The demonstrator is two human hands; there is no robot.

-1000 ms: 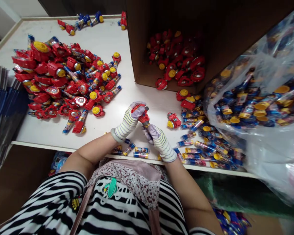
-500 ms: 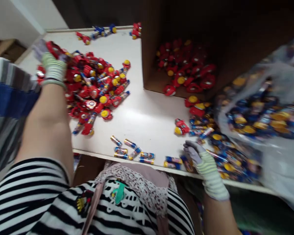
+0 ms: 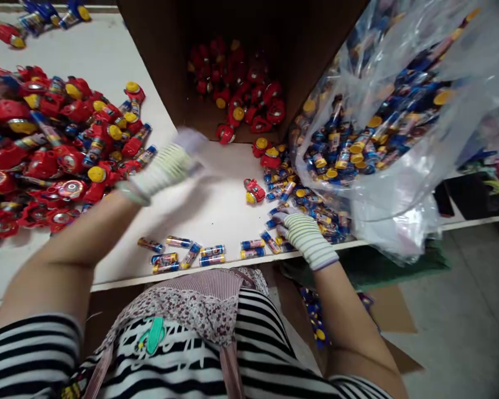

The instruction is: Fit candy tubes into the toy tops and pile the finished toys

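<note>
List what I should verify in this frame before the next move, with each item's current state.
1. Left hand sharply visible: not ok, motion-blurred above the table.
2. Anything held in the left hand: cannot tell.
3. Right hand gloved: ok, striped knit glove with grey fingertips.
4. Right hand holding a tube: cannot tell; its fingers are at the edge of the pile of capped tubes.
5. Loose tubes lying on the table, inside its edge: ok.
6. Red toys inside the cardboard box: ok.

Two gloved hands [image 3: 162,169] [image 3: 306,239], one cardboard box [image 3: 158,66]
</note>
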